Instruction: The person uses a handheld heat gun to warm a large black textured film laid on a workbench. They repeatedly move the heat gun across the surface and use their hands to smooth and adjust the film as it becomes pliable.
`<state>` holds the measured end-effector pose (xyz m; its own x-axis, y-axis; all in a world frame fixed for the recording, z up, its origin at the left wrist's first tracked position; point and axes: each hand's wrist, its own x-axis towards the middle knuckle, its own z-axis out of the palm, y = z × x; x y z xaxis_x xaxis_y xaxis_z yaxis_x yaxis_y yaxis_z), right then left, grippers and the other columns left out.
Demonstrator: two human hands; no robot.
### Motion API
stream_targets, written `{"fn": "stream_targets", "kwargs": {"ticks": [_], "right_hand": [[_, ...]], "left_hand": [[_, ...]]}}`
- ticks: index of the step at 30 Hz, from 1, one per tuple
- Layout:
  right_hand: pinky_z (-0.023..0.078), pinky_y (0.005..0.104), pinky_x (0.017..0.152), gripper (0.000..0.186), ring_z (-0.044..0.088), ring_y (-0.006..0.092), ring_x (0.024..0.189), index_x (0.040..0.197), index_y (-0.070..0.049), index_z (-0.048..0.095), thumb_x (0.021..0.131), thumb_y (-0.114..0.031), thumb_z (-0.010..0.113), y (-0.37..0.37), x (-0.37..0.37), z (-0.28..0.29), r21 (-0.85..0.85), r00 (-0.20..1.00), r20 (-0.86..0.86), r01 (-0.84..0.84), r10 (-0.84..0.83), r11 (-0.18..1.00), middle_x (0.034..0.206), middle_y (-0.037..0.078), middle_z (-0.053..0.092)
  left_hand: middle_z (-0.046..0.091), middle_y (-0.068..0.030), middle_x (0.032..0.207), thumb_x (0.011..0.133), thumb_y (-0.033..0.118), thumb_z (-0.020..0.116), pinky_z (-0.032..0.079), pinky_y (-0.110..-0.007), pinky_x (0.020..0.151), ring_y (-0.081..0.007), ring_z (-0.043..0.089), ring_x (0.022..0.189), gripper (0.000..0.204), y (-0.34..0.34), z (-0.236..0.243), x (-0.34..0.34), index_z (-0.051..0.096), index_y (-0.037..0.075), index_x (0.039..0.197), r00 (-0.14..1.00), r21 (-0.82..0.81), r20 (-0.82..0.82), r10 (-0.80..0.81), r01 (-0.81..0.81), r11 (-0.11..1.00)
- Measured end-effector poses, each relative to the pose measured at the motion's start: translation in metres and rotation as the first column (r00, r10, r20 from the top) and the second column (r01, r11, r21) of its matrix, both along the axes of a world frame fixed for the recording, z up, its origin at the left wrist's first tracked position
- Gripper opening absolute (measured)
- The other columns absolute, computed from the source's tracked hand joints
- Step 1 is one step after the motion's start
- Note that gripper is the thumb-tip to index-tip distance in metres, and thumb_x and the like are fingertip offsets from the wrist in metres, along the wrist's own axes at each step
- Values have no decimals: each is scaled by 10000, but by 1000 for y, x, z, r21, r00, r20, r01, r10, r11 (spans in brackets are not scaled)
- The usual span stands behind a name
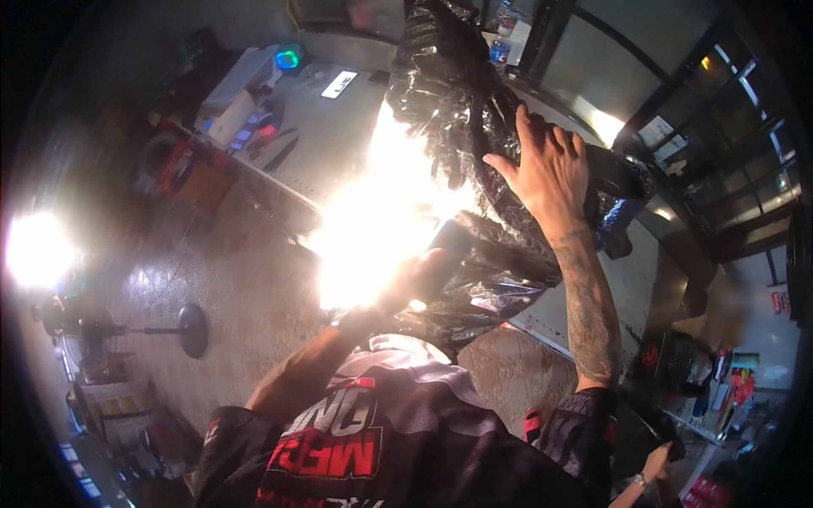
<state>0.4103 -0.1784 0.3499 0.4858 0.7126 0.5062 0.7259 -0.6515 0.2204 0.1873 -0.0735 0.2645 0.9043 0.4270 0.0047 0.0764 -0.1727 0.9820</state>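
A large bundle of glossy, crinkled black plastic (457, 110) lies across the work table (322, 152), its middle lost in white glare. My right hand (542, 173) rests on the plastic's right part, fingers spread, thumb out to the left. Lower and to the left, my left hand (415, 279) reaches into the glare beside a dark patch of the bundle; its fingers are washed out, and whether they grip anything is unclear.
At the table's back left are a lit phone (339, 84), a glowing green-blue device (289, 59) and long tools (279, 148). Bottles (500, 52) stand behind the bundle. A standing fan (85, 326) is left. Another person's hand (655, 463) shows at lower right, near cluttered shelving (728, 389).
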Motion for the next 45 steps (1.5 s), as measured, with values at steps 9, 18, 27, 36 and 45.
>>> {"fn": "stream_targets", "kwargs": {"ticks": [9,18,27,36,45], "right_hand": [[285,505,1141,823,489,289,1301,1444,-93,470,842,-631,629,5,-4,1,11,993,114,-19,18,1000,1233,140,653],[317,422,1174,453,428,213,1387,1391,-96,549,943,-164,566,-5,-66,-47,-63,892,-89,-449,443,891,1478,60,499],[250,405,1204,428,380,174,1421,1379,-186,571,958,-258,537,-25,-39,-92,-93,872,-271,-446,408,890,1529,-2,444],[240,420,1215,530,417,221,1399,1363,-34,549,842,-123,577,-18,-88,-107,-38,737,-492,-550,464,834,1467,122,497],[122,411,1261,694,257,221,1489,1448,-82,476,822,-313,667,-27,-70,-140,-77,748,-435,-586,501,807,1542,34,423]], "left_hand": [[501,6,619,1038,516,422,394,-348,528,-132,453,600,616,20,8,-34,614,-14,789,967,91,-255,24,-1,996],[637,-90,777,1026,524,422,446,-360,672,-191,543,697,559,53,-32,-18,680,30,982,980,430,-173,-97,163,888],[578,-60,710,1008,502,498,420,-354,607,-145,502,663,543,41,-42,-41,651,2,860,970,65,-226,-91,108,992],[524,-52,563,983,520,555,414,-361,501,-111,472,544,602,79,-7,-48,644,-26,744,929,-107,-271,-252,231,967],[679,-60,828,979,368,609,523,-299,663,-113,620,730,401,147,-11,35,695,-23,974,647,257,-417,-639,758,600]]}}
